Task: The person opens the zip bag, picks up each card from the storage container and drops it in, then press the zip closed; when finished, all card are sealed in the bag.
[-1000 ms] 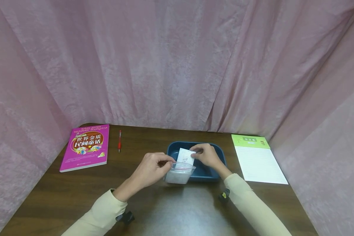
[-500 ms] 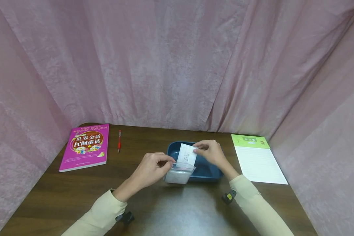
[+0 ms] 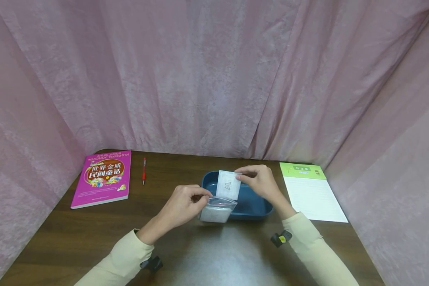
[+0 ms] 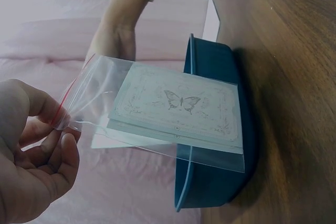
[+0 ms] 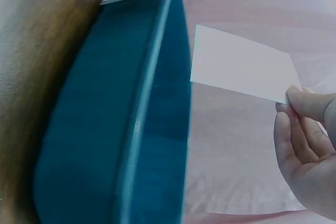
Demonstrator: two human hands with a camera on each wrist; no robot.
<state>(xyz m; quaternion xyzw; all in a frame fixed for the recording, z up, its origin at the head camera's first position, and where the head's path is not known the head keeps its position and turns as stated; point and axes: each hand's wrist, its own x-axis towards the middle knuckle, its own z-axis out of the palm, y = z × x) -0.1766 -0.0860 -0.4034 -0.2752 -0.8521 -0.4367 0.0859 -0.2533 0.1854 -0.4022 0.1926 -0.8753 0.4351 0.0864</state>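
My left hand (image 3: 186, 204) pinches the mouth of a clear bag (image 3: 218, 209) of cards, held at the near left edge of the blue tray (image 3: 257, 206). My right hand (image 3: 259, 180) pinches one butterfly card (image 3: 228, 185) above the tray.

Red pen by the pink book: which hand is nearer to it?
Left. The left hand pinches the clear zip bag, right of and nearer than the red pen. The right hand holds the white butterfly card above the blue tray, farther right.
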